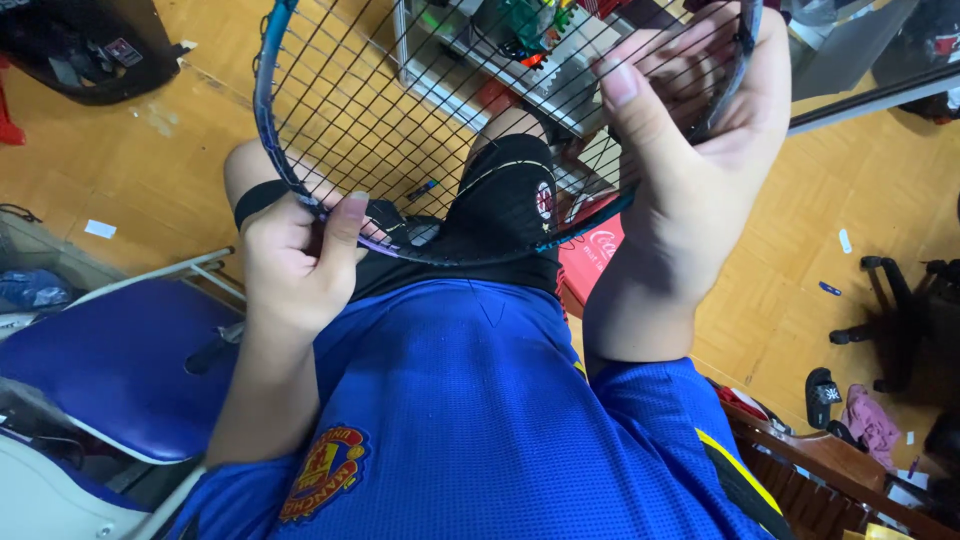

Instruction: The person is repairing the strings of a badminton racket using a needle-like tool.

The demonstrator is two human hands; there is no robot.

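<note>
Nearest, a blue shirt (470,400) fills the bottom of the view, with a blue chair seat (110,360) at the left. Just beyond, a racket (420,130) is held up over the lap, its strung head facing the camera and its long axis running away toward the far side. The near left rim is pinched by the left hand (295,255), grip clenched on the frame. The right rim is clasped by the right hand (690,130), fingers curled through the strings. Farther off, a wooden floor (180,150) is seen.
</note>
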